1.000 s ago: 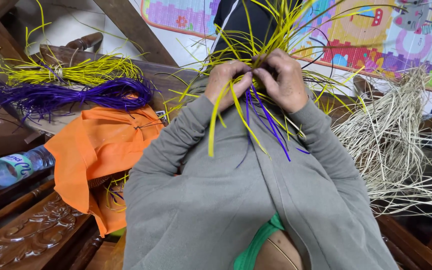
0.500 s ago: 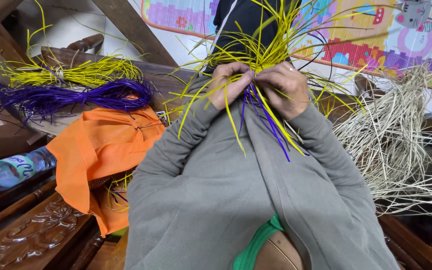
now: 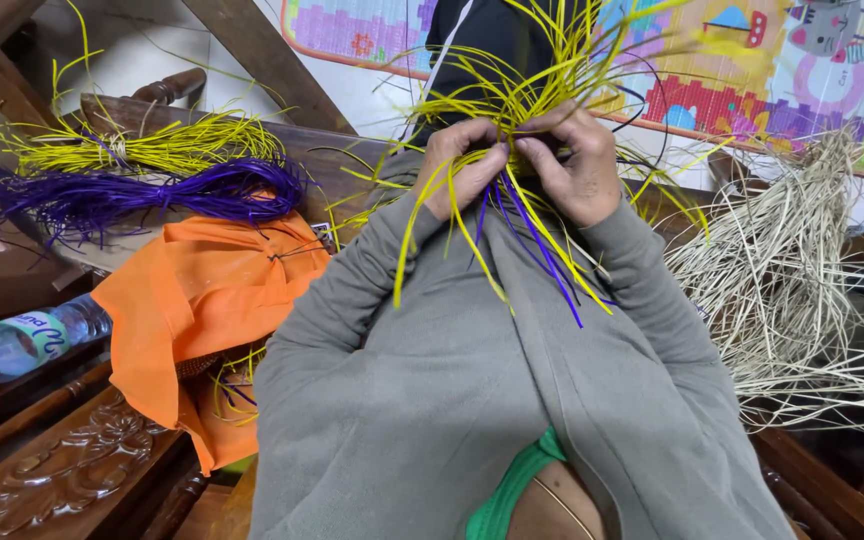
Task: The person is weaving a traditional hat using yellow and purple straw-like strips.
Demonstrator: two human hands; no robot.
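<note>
left hand point(image 3: 467, 160): grip closed, pinching yellow strands point(image 3: 512, 100) at the crossing knot
right hand point(image 3: 577, 165): grip closed on the same knot, purple strands point(image 3: 542, 255) hanging below
work: held up at chest height, above grey sleeves point(image 3: 432, 380)
handling: light, springy, slippery strips; best taken near the crossing
room: natural straw pile point(image 3: 802, 270) right; orange cloth point(image 3: 202, 300), purple bundle point(image 3: 152, 195), plastic bottle point(image 3: 22, 345) left; little free space

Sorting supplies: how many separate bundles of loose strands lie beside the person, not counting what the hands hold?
3: a yellow bundle on the bench at left, a purple bundle just below it, and a pale straw pile at right. More may be hidden.
</note>
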